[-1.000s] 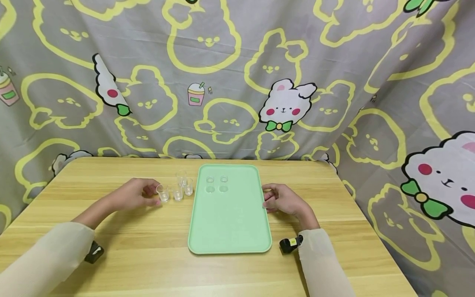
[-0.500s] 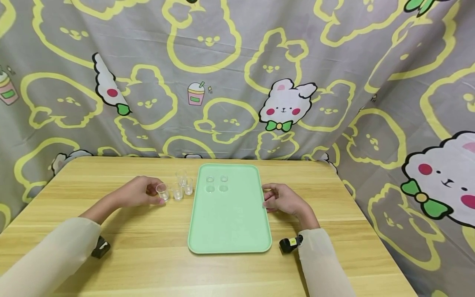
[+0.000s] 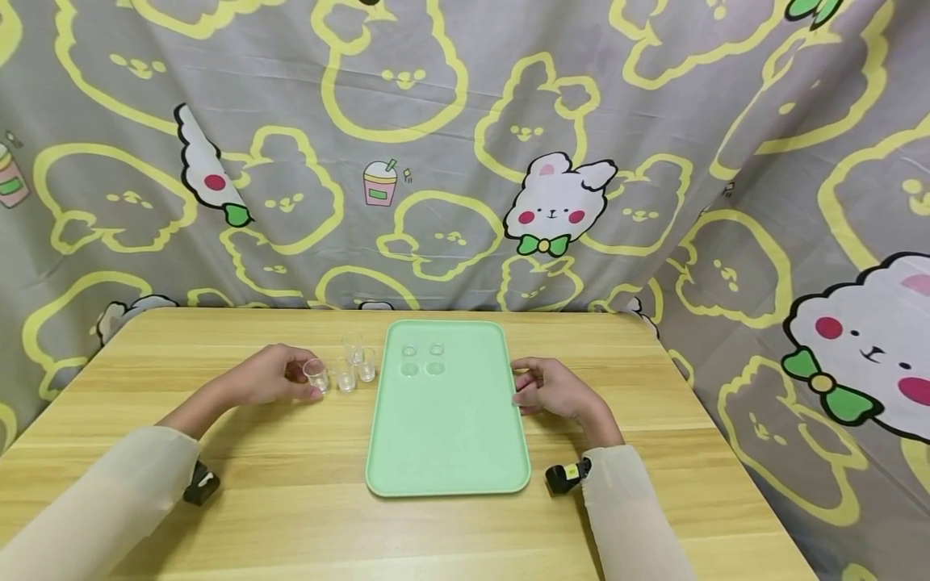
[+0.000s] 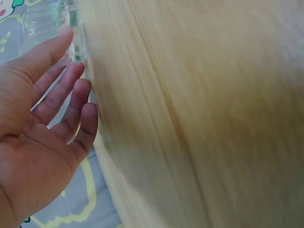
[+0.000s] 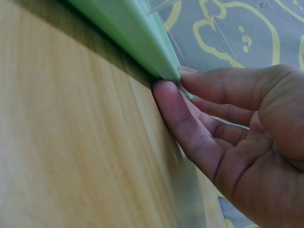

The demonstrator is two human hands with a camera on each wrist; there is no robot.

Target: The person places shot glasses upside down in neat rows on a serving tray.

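Observation:
My left hand (image 3: pixel 279 374) has its thumb and fingers around the nearest of several small clear shot glasses, the leftmost shot glass (image 3: pixel 316 378). In the left wrist view, the thumb tip overlaps the glass and the other fingers (image 4: pixel 85 126) curve loosely. Beside it on the table stand more shot glasses (image 3: pixel 345 378), close together left of the tray. With thumb above and a finger beneath, my right hand (image 3: pixel 552 387) pinches the right rim of the pale green tray (image 3: pixel 450 436); the right wrist view shows this grip close up.
Two faint clear glasses (image 3: pixel 410 369) stand near the tray's far left corner, wider ends down. The wooden table (image 3: pixel 291 516) runs back to a patterned curtain (image 3: pixel 436 161). Black wrist cameras (image 3: pixel 563 478) hang below both sleeves.
My left hand has moved slightly right, bringing its thumb and fingers to the leftmost shot glass. My right hand stays at the tray rim. The head view has shifted slightly.

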